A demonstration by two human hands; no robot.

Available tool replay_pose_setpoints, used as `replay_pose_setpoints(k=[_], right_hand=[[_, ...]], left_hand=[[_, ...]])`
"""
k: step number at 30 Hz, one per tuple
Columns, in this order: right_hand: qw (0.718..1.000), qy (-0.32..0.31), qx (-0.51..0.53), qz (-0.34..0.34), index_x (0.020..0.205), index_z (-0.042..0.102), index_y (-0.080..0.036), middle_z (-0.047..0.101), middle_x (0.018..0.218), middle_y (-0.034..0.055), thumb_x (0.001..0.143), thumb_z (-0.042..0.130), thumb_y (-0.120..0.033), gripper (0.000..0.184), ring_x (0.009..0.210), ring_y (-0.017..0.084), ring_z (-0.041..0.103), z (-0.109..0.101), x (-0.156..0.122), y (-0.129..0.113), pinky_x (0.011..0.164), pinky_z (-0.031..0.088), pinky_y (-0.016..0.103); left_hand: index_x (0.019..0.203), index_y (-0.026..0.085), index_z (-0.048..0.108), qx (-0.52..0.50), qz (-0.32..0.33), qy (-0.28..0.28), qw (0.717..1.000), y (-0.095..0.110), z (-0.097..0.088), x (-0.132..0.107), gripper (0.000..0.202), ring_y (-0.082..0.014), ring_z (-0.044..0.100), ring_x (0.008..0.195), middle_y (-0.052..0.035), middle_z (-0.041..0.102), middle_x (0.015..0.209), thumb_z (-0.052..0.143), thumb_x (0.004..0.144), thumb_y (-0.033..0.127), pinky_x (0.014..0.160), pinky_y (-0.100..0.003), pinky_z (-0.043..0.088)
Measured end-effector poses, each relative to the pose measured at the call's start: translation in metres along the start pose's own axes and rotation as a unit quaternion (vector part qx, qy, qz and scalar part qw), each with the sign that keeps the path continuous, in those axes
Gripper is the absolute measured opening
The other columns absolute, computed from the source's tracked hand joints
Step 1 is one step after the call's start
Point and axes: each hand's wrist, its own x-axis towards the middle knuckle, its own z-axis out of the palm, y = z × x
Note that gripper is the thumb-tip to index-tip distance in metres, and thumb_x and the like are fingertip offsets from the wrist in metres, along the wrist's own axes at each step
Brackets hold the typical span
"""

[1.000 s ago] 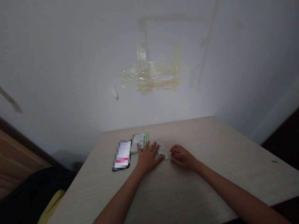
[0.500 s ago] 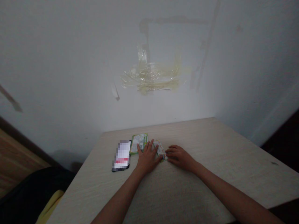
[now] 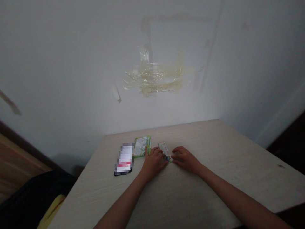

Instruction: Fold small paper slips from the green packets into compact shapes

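Small card (image 3: 164, 147) is lying on table (image 3: 190, 197), unlifted; left hand (image 3: 154, 162) and right hand (image 3: 186, 159) are flanking it, grip half-curled, can't tell if holding.

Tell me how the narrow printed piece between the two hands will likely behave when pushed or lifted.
The narrow printed piece looks thin and small, so it is probably light. Lying low on the table, it should slide rather than roll. Being so slim, it may bend when pinched.

Card (image 3: 164, 148) looks papery; table (image 3: 219, 152), matt wood; tape (image 3: 158, 78), glossy plastic.
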Motion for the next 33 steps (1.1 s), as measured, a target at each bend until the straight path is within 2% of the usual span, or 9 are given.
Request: replay_pose_setpoints(k=[6, 18, 24, 30, 33], right_hand=[[1.0, -0.005, 0.003, 0.007, 0.097, 0.073, -0.022, 0.063, 0.109, 0.0113, 0.085, 0.065, -0.025, 0.015, 0.106, 0.023, 0.056, 0.001, -0.001, 0.004, 0.092, 0.048, 0.04], [1.0, 0.0, 0.005, -0.003, 0.101, 0.072, -0.024, 0.062, 0.11, 0.0104, 0.084, 0.065, -0.024, 0.018, 0.105, 0.022, 0.056, -0.001, 0.0, -0.003, 0.09, 0.047, 0.039], [1.0, 0.001, -0.007, -0.009, 0.09, 0.073, -0.023, 0.066, 0.099, 0.0078, 0.081, 0.07, -0.028, 0.011, 0.096, 0.021, 0.059, 0.006, 0.004, -0.007, 0.087, 0.046, 0.038], [1.0, 0.016, -0.002, -0.003, 0.081, 0.073, -0.021, 0.068, 0.086, 0.0065, 0.086, 0.063, -0.026, 0.012, 0.091, 0.02, 0.061, 0.009, 0.005, -0.006, 0.088, 0.043, 0.038], [1.0, 0.022, -0.006, 0.003, 0.081, 0.072, -0.02, 0.068, 0.085, 0.0068, 0.086, 0.061, -0.023, 0.012, 0.091, 0.021, 0.061, 0.007, 0.006, -0.007, 0.09, 0.043, 0.039]], left_hand=[[0.111, 0.031, 0.063, -0.024, -0.002, -0.024, 0.999, -0.001, -0.002, -0.001, 0.043, -0.0304, 0.045, 0.125, -0.004, 0.063, 0.12, 0.067, 0.075, 0.054, 0.11, -0.07, -0.003], [0.1, 0.034, 0.07, -0.022, -0.026, -0.021, 0.999, 0.0, -0.003, 0.003, 0.023, -0.0263, 0.048, 0.121, -0.0023, 0.066, 0.111, 0.057, 0.086, 0.046, 0.109, -0.07, 0.003], [0.095, 0.032, 0.071, -0.014, -0.028, -0.018, 0.999, 0.002, -0.002, 0.006, 0.024, -0.0247, 0.05, 0.118, -0.0019, 0.065, 0.107, 0.053, 0.089, 0.047, 0.11, -0.069, 0.001], [0.101, 0.032, 0.067, -0.001, -0.02, -0.032, 0.999, 0.002, 0.001, 0.006, 0.026, -0.026, 0.049, 0.118, -0.0029, 0.063, 0.113, 0.06, 0.083, 0.05, 0.109, -0.07, 0.001], [0.112, 0.032, 0.063, 0.005, -0.037, -0.019, 0.999, 0.001, 0.004, 0.005, 0.038, -0.0277, 0.048, 0.121, -0.0046, 0.061, 0.119, 0.064, 0.079, 0.052, 0.11, -0.069, 0.002]])
